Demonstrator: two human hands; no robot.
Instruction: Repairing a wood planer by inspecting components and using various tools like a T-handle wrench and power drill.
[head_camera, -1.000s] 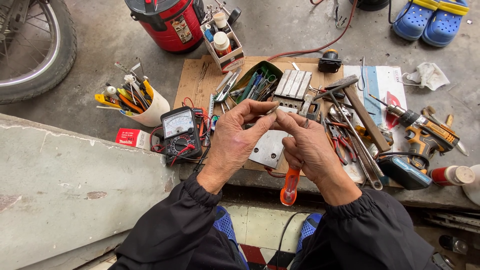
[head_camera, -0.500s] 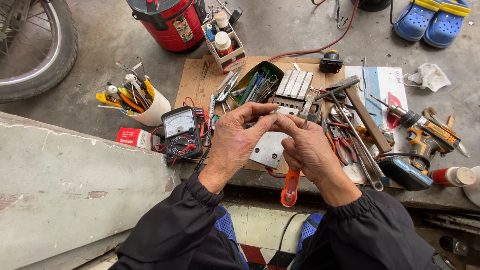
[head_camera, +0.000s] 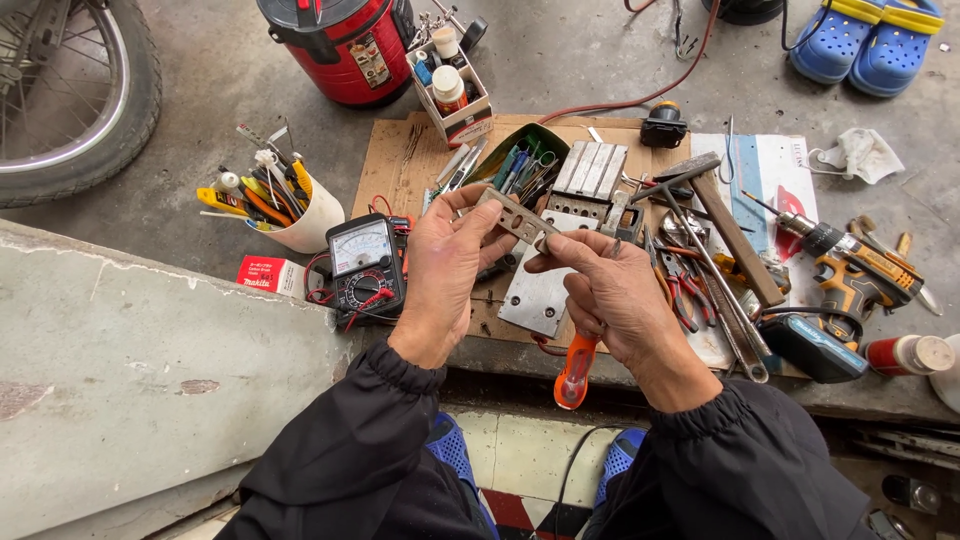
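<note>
Both hands hold a small flat metal plate with holes (head_camera: 515, 217) up above the cardboard work mat (head_camera: 400, 165). My left hand (head_camera: 450, 260) pinches its left end between thumb and fingers. My right hand (head_camera: 605, 290) grips its right end with the fingertips; whether the orange-handled screwdriver (head_camera: 575, 368) below it is tucked in that palm is unclear. A grey metal sheet (head_camera: 540, 295) lies on the mat just under the hands.
An analog multimeter (head_camera: 365, 265) with red leads sits left of the hands, beside a white cup of tools (head_camera: 300, 215). Pliers, a hammer (head_camera: 725, 215) and a cordless drill (head_camera: 850, 275) lie to the right. A red canister (head_camera: 345, 45), a tyre (head_camera: 75, 95) and blue sandals (head_camera: 865, 40) stand farther off.
The hands stay in the same place; the fingers have shifted slightly on the small metal plate, which now shows more of its face.
</note>
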